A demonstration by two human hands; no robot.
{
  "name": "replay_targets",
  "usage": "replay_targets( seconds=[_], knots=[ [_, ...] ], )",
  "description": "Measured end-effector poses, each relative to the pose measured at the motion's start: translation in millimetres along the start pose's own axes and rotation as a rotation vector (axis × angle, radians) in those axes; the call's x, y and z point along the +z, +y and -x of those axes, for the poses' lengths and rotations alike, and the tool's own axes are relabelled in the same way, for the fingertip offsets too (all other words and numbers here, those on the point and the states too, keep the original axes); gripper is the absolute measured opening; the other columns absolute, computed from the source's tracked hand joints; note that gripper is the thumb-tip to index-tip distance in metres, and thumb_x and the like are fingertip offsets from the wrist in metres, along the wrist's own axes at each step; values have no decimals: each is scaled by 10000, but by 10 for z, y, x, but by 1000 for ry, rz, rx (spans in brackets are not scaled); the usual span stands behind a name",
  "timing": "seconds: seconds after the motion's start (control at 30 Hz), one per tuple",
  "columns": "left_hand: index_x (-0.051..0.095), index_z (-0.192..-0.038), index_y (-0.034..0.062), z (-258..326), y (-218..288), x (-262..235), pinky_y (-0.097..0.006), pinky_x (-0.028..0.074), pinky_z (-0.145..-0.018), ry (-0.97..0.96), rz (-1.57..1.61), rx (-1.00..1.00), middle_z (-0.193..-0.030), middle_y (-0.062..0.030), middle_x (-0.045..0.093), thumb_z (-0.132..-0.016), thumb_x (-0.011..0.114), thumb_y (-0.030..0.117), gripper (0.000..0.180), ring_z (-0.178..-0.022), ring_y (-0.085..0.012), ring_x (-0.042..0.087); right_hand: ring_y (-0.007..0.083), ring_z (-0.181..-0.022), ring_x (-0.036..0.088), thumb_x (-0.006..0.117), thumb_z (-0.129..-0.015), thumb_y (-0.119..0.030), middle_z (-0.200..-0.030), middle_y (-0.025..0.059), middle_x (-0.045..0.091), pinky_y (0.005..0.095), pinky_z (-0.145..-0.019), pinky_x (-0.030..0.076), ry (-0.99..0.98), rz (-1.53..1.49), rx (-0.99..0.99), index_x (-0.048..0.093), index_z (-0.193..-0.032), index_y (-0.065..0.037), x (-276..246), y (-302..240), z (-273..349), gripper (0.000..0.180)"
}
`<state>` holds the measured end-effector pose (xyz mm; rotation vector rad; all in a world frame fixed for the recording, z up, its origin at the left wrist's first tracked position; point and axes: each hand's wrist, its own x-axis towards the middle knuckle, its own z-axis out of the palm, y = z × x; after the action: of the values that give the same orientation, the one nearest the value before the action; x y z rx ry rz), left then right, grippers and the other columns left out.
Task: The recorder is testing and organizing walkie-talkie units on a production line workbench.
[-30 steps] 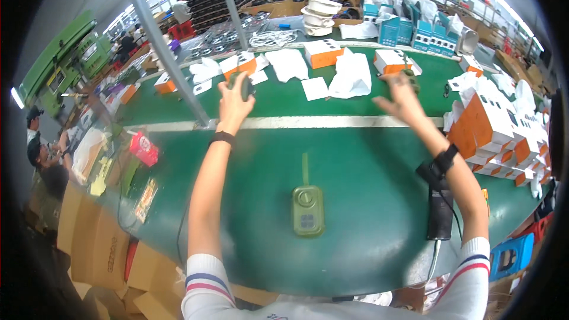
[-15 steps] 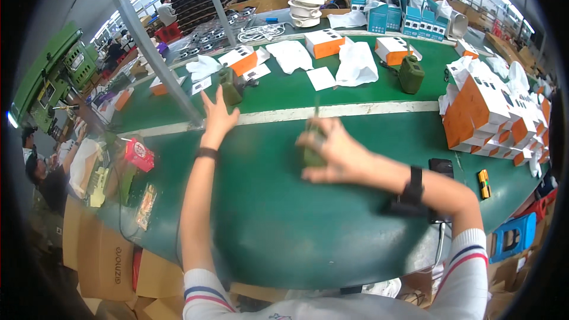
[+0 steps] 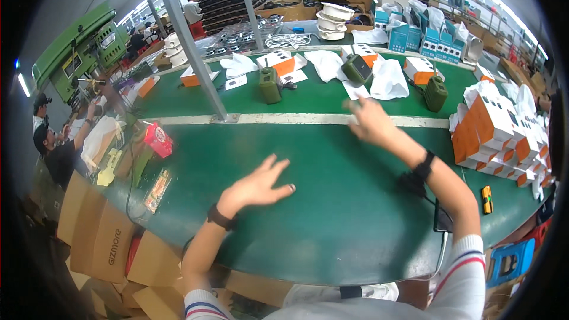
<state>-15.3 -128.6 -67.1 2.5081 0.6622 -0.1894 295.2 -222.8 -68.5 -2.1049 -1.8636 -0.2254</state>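
My left hand (image 3: 255, 188) is over the near green bench top, fingers spread, holding nothing. My right hand (image 3: 373, 123) reaches forward over the pale strip across the bench, its fingers apart and somewhat blurred. Just beyond its fingertips is an olive-green jerrycan-shaped device (image 3: 357, 71), tilted, in front of an orange-and-white box (image 3: 366, 53). Whether it rests on the bench or is still moving, I cannot tell. A similar device (image 3: 270, 86) stands upright farther left, and another similar device (image 3: 435, 93) stands to the right.
A stack of orange-and-white boxes (image 3: 483, 121) stands at the right, with a yellow-and-black tool (image 3: 486, 200) nearer me. A metal post (image 3: 195, 53) rises at the left, near a pink packet (image 3: 159, 140). White bags (image 3: 389, 80) lie across the far strip. Co-workers sit at the far left.
My right hand has let go of the green device, which has gone from the near bench to the far side. My left hand has drawn back toward me. The view has shifted.
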Motion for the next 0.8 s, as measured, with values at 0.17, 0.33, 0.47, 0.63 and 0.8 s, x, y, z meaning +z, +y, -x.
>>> replay_targets(
  seconds=[0.17, 0.33, 0.47, 0.63, 0.8],
  knots=[
    [234, -1457, 75, 91, 446, 393, -582, 178, -1093, -103, -228, 76, -1451, -389, 111, -887, 526, 504, 771, -1355, -550, 105, 381, -1080, 555, 619, -833, -305, -1261, 223, 497, 466, -919, 449, -392, -86, -295, 571, -1154, -98, -388, -760, 1095, 385],
    [237, -1462, 88, 105, 613, 915, -709, 169, -1012, 160, -312, 234, -1442, -394, 110, -945, 443, 409, 642, -1333, -585, 114, 453, -1166, 493, 547, -888, -393, -1319, 313, 421, 494, -970, 418, -482, 5, -508, 513, -1278, -78, -406, -958, 1629, 502],
    [248, -1468, 125, 189, 597, 1045, -714, 190, -1002, 195, -364, 405, -1459, -368, 107, -943, 463, 348, 609, -1343, -561, 146, 560, -1218, 387, 509, -902, -464, -1336, 401, 339, 531, -985, 400, -538, -5, -503, 462, -1333, -59, -390, -1104, 1718, 593],
    [250, -1472, 163, 160, 589, 1107, -705, 185, -1012, 228, -307, 427, -1479, -336, 106, -932, 479, 353, 616, -1358, -535, 143, 582, -1235, 343, 530, -895, -447, -1345, 405, 316, 535, -997, 390, -691, -113, -366, 407, -1368, -53, -524, -1097, 1636, 628],
    [252, -1471, 166, 139, 587, 1042, -696, 191, -1016, 226, -329, 415, -1475, -341, 112, -924, 487, 354, 625, -1358, -531, 150, 584, -1230, 348, 548, -891, -422, -1370, 399, 284, 520, -990, 408, -683, -121, -390, 408, -1363, -55, -501, -1087, 1558, 614]
  ],
)
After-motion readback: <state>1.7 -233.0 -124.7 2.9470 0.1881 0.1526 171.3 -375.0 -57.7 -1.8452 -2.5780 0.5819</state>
